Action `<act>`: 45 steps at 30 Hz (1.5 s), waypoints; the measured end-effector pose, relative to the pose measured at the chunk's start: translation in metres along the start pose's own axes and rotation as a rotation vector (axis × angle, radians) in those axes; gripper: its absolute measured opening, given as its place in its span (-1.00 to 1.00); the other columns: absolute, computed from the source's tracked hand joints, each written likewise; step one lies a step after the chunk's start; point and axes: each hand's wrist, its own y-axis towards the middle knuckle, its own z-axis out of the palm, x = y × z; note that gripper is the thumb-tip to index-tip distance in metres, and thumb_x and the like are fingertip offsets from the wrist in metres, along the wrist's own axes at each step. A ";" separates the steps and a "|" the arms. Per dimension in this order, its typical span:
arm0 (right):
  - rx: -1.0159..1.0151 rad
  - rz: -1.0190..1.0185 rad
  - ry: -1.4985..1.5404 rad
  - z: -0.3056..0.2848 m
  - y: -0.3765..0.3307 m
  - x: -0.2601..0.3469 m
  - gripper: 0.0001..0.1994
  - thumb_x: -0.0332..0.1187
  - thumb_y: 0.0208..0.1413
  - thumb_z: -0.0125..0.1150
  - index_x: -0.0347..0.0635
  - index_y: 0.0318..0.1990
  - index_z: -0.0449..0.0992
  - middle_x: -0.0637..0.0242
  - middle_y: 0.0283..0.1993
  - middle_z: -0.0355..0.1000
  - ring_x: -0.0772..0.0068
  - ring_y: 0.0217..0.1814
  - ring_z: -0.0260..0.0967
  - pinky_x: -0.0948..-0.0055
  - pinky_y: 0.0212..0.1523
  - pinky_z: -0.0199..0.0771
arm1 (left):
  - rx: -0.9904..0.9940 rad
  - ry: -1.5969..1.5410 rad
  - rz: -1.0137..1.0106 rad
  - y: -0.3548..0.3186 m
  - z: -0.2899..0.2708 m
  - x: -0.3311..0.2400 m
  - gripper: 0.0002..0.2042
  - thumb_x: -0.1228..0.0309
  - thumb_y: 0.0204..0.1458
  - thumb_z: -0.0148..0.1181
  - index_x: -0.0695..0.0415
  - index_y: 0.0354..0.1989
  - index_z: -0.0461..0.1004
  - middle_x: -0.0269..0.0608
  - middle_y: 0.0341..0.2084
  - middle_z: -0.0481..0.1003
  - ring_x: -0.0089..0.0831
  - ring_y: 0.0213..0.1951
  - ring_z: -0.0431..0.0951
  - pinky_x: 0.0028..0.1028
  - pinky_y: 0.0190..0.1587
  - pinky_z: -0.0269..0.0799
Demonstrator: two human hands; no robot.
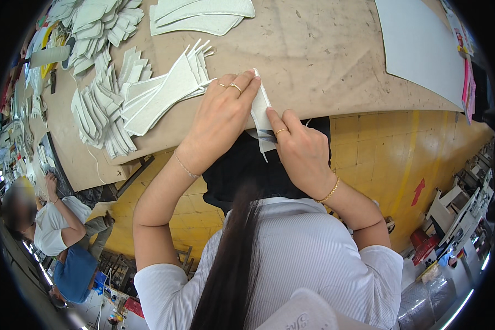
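Near the table's front edge, a narrow white fabric piece (261, 102) with a stitched-looking border lies under my hands, its lower end hanging past the edge with a loose thread. My left hand (220, 113) presses and grips the upper left side of this piece, fingers close together. Around what look like small scissors (266, 135) my right hand (302, 151) is closed; two grey pointed blades show against the fabric, and the handles are hidden in the palm. My right fingertips also touch the piece's right side. Left of my left hand lies a fanned stack of similar white pieces (168, 96).
More white piles (96, 110) cover the table's left side, and another stack (203, 16) sits at the far side. A large pale sheet (421, 52) lies at right on the brown-covered table (324, 66). A co-worker (60, 225) is at the far left. Yellow floor (385, 148) shows below.
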 end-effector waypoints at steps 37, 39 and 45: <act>-0.052 -0.179 -0.073 -0.017 0.020 -0.053 -0.67 -0.45 0.00 0.27 -0.09 -0.03 0.68 0.41 -0.36 0.29 0.53 -0.53 0.39 0.47 -0.56 0.35 | -0.073 0.221 0.018 -0.017 0.016 0.017 -0.51 0.34 0.02 0.35 0.00 0.19 0.50 -0.02 0.22 0.40 -0.11 0.32 0.34 -0.06 0.38 0.19; -0.049 -0.182 -0.073 -0.016 0.019 -0.053 -0.67 -0.45 0.00 0.27 -0.08 -0.03 0.68 0.41 -0.37 0.29 0.53 -0.53 0.38 0.46 -0.57 0.34 | -0.059 0.223 0.023 -0.018 0.017 0.017 -0.50 0.34 0.00 0.36 -0.03 0.19 0.50 -0.01 0.23 0.38 -0.09 0.33 0.32 -0.04 0.39 0.17; -0.047 -0.173 -0.064 -0.014 0.018 -0.056 -0.68 -0.45 0.00 0.28 -0.08 -0.04 0.68 0.42 -0.35 0.28 0.52 -0.54 0.38 0.47 -0.58 0.36 | 0.002 0.196 0.007 -0.016 0.011 0.010 -0.47 0.28 0.02 0.36 -0.24 0.24 0.49 0.05 0.29 0.31 -0.04 0.37 0.26 -0.04 0.41 0.11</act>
